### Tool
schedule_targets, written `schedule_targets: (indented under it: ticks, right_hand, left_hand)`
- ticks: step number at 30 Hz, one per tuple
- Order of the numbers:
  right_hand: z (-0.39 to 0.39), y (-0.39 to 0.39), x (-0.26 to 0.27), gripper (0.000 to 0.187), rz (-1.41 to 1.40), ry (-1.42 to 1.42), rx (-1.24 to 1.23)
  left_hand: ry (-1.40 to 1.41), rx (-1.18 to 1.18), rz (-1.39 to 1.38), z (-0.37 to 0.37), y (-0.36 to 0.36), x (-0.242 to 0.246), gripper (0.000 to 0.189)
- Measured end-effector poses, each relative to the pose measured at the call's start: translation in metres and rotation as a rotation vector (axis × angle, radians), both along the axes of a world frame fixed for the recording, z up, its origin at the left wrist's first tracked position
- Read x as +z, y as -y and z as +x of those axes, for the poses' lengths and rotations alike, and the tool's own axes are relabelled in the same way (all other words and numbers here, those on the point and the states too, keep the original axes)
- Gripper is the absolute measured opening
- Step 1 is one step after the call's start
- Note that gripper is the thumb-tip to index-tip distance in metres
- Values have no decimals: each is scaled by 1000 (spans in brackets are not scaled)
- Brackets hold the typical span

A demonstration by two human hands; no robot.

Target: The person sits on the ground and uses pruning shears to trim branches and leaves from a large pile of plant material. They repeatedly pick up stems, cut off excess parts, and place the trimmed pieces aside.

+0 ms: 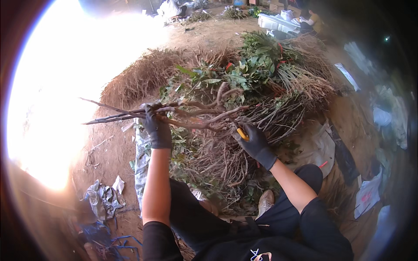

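My left hand (156,129), in a dark glove, is closed around several long woody stems (192,124) with curved, thick ends pointing right. In my right hand (256,143), also gloved, is a tool with a yellow handle (242,134); its working end lies by the stems and is hard to make out. Below both hands spreads a pile of thin bare branches and roots (225,160). Just beyond, leafy green cuttings (258,65) lie in bundles with red ties.
Brown rooty bundles (140,78) lie at the far left of the pile. Crumpled plastic (103,199) and blue strips (124,243) are on the dirt at lower left. A white sack (369,194) lies at right. A person (315,23) is beside white bags at the back.
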State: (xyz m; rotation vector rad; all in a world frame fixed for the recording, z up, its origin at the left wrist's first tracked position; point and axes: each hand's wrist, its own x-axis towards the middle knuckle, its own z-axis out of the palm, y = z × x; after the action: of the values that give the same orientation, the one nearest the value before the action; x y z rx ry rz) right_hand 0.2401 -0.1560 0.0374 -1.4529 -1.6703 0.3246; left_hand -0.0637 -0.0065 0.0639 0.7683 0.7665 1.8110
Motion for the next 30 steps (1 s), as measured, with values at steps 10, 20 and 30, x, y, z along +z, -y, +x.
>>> schedule_targets:
  ticks: [10,20,30]
  right_hand:
    - [0,17,-33,30,-86,-114,-11]
    - [81,86,-38,32,-44,-15,-77]
    - [158,148,17,19,171,-320,-291]
  left_hand:
    - [-1186,550,498,8,-2,-7,19]
    - [-491,153,617,-61,-15,56,10]
    - [-2225,327,704,34,22,101,7]
